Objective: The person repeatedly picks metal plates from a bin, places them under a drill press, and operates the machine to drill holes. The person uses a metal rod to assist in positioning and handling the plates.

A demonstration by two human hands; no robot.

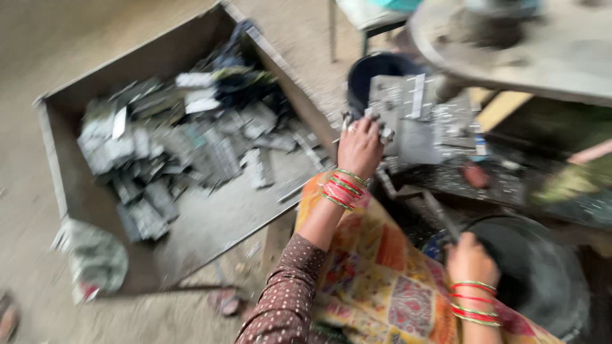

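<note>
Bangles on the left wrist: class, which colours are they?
Red and green bangles, seen best in the head view.

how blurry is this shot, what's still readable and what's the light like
Head view: motion blur smears the whole frame; the metal scraps in the tray are grey streaks, while the left hand gripping a metal piece and the right hand on a dark handle stay readable; the light is soft and flat, without glare or hard shadows.

Bare tray floor [223,220] left open beside the heaped metal pieces [166,153], passage rightward hemmed in by the stacked grey plates [417,121], dark bucket [373,70], round basin [542,274].
</note>
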